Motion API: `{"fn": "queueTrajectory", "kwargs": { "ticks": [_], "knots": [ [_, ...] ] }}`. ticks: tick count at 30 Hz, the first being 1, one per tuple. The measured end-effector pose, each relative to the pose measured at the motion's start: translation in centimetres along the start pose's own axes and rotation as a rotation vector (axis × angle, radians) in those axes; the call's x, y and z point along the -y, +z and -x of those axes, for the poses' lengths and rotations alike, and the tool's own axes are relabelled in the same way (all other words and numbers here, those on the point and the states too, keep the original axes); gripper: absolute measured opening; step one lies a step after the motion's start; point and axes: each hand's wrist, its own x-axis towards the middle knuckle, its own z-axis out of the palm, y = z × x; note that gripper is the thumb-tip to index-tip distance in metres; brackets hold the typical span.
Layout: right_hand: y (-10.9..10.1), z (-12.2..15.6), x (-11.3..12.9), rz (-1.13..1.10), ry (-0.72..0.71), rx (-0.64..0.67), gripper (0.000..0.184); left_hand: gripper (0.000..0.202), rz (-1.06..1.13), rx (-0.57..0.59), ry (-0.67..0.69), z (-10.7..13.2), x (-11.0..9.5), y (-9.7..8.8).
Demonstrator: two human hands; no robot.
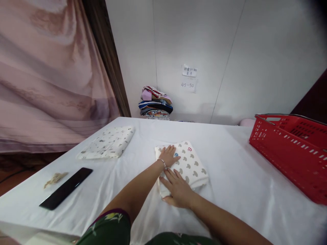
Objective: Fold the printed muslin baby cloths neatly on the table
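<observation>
A pale, smooth-panelled wall (199,41) rises behind a broad counter (230,163) draped in white fabric, its surface softly creased. A pink curtain (51,68), hanging in heavy folds with a faint darker pattern, fills the left side. At right stands a rigid red plastic basket (286,163), box-shaped and pierced with slots. A flat, roughly four-sided printed cloth (109,141), white with small dark motifs, lies at the counter's left edge. Beyond the far edge, a stack of folded garments (155,102) shows stripes, lilac and blue in soft layers. At the centre, near the person, a folded white cloth (189,161) carries grey mushroom shapes, one red motif and one blue. A glossy black slab (66,188), long and thin, lies at left beside a crumpled beige scrap (55,179).

The left hand (168,156) presses palm down on the folded cloth's left part, arm stretched forward from a green sleeve, a thin bracelet (162,162) at the wrist; its grip is wide, fingers extended. The right hand (178,187) reaches in from the lower right, just nearer the body, its grip likewise spread, fingers flat across the cloth and thumb at its near edge.
</observation>
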Motion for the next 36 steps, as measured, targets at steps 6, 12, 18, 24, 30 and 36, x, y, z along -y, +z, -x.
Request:
{"fn": "queueTrajectory", "kwargs": {
  "ticks": [6, 12, 18, 24, 30, 36],
  "knots": [
    [-3.6, 1.9, -2.5, -0.177, 0.083, -0.156, 0.039, 0.054, 0.011, -0.186, -0.04, 3.0, -0.2, -0.1],
    [-2.1, 3.4, -6.8, 0.105, 0.406, -0.196, 0.05, 0.046, 0.012, -0.293, -0.039, 5.0, -0.3, 1.6],
    [-1.5, 4.2, -8.0, -0.086, 0.361, -0.293, 0.041, 0.036, 0.201, -0.378, -0.149, 6.6, 0.1, 2.0],
    [-1.6, 6.4, -11.2, -0.46, 0.671, -0.604, 0.043, 0.055, 0.618, -0.429, -0.478, 10.7, -0.1, 1.8],
    [-0.7, 6.2, -12.6, -0.679, 0.797, -0.581, 0.058, 0.065, 0.859, -0.287, -0.628, 11.4, -0.8, 1.5],
    [0.1, 5.9, -9.2, -0.814, 0.693, -0.545, 0.064, 0.071, 0.724, -0.313, -0.572, 9.5, 3.0, -0.2]
  ]
}}
